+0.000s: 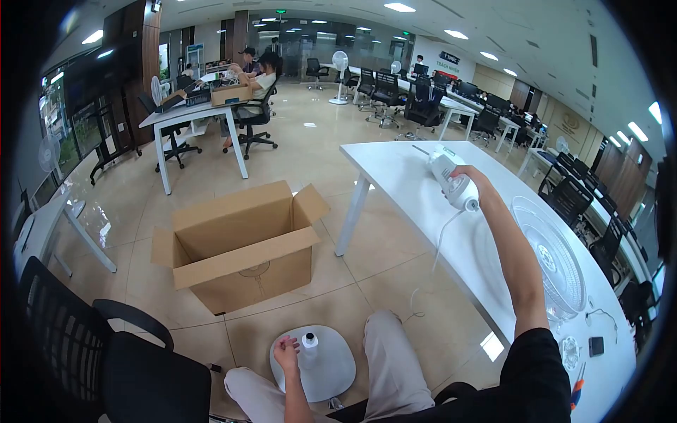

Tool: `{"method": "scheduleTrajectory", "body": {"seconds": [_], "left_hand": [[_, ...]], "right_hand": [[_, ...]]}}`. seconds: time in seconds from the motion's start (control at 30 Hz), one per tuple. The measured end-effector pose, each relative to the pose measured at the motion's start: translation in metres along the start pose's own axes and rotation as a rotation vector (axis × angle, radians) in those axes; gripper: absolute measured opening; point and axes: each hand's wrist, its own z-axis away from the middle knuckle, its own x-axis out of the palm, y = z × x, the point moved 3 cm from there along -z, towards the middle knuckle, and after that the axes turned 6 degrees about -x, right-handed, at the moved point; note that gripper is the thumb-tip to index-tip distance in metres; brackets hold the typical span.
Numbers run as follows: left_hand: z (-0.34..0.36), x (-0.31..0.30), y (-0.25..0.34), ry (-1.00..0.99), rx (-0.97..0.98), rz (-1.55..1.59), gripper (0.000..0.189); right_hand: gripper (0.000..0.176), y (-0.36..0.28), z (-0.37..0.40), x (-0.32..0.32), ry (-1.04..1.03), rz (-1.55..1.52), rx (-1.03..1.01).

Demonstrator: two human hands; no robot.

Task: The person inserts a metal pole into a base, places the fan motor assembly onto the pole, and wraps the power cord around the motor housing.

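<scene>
My right hand (468,182) grips the white fan motor housing (451,176) above the white table (395,166). Its metal shaft points to the far left, and a white cord (438,243) hangs from it over the table edge. Low in front of me, my left hand (286,351) is curled with the palm turned up; whatever lies in its fingers is too small to make out. Just right of that hand, a short white stem with a dark top (309,345) rises from the rounded white fan base (335,374) on the floor between my legs.
An open cardboard box (254,271) stands on the floor ahead. On the table lie a clear fan grille (546,257), a small black block (596,345) and an orange-handled tool (578,393). A black office chair (151,366) is at my left. Other people sit at a far desk (190,113).
</scene>
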Motion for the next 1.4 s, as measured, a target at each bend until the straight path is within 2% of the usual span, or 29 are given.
{"method": "scheduleTrajectory", "body": {"seconds": [0.23, 0.27, 0.33, 0.4, 0.47, 0.57, 0.6, 0.67, 0.77, 0.8, 0.83, 0.9, 0.97, 1.07, 1.17, 1.2, 1.3, 1.33, 1.4], "left_hand": [[0.021, -0.043, 0.024, 0.159, 0.312, 0.072, 0.017], [0.032, -0.045, 0.032, 0.100, 0.295, 0.122, 0.019], [0.091, -0.021, 0.103, -0.014, 0.261, 0.225, 0.022], [0.140, 0.008, 0.156, -0.210, 0.308, 0.044, 0.038], [0.195, 0.050, 0.199, -0.432, 0.296, 0.028, 0.052], [0.238, 0.107, 0.219, -0.788, 0.039, 0.150, 0.069], [0.247, 0.123, 0.224, -0.872, -0.071, 0.211, 0.073], [0.257, 0.145, 0.232, -0.904, -0.068, 0.362, 0.074], [0.258, 0.133, 0.234, -0.913, -0.093, 0.565, 0.069], [0.259, 0.119, 0.240, -1.006, 0.018, 0.549, 0.065], [0.268, 0.107, 0.241, -0.753, -0.079, 0.639, 0.058], [0.256, 0.070, 0.211, -0.592, -0.103, 0.542, 0.051], [0.268, 0.043, 0.198, -0.370, -0.014, 0.579, 0.045], [0.280, 0.008, 0.189, -0.212, 0.111, 0.526, 0.044], [0.291, -0.003, 0.200, -0.057, 0.263, 0.499, 0.047], [0.289, -0.005, 0.206, -0.024, 0.332, 0.477, 0.047], [0.290, -0.003, 0.232, 0.083, 0.535, 0.440, 0.048], [0.286, -0.005, 0.242, 0.092, 0.609, 0.411, 0.047], [0.282, -0.004, 0.260, 0.146, 0.750, 0.379, 0.047]], "right_hand": [[0.060, -0.002, 0.137, 0.045, -0.070, -0.117, -0.077], [0.059, 0.001, 0.159, 0.053, -0.080, -0.135, -0.070], [0.055, 0.014, 0.195, 0.067, -0.086, -0.159, -0.060], [0.051, 0.033, 0.229, 0.081, -0.077, -0.163, -0.056], [0.046, 0.042, 0.273, 0.102, -0.130, -0.164, -0.194], [0.043, 0.067, 0.323, 0.120, -0.139, -0.105, -0.135], [0.043, 0.081, 0.332, 0.124, -0.225, -0.133, -0.139], [0.053, 0.108, 0.349, 0.130, -0.386, -0.153, -0.207], [0.067, 0.136, 0.379, 0.136, -0.560, 0.001, -0.313], [0.071, 0.150, 0.387, 0.138, -0.629, 0.053, -0.364], [0.074, 0.163, 0.393, 0.140, -0.691, 0.027, -0.339], [0.078, 0.184, 0.400, 0.143, -0.797, -0.040, -0.293], [0.082, 0.203, 0.402, 0.148, -0.904, -0.026, -0.268], [0.083, 0.212, 0.406, 0.157, -1.060, -0.049, -0.192], [0.084, 0.231, 0.389, 0.165, -1.115, -0.050, -0.303], [0.086, 0.233, 0.378, 0.165, -1.148, -0.018, -0.232], [0.086, 0.242, 0.348, 0.148, -1.085, 0.277, -0.318], [0.080, 0.244, 0.342, 0.140, -1.051, 0.303, -0.355], [0.079, 0.267, 0.325, 0.122, -0.854, 0.490, -0.449]]}}
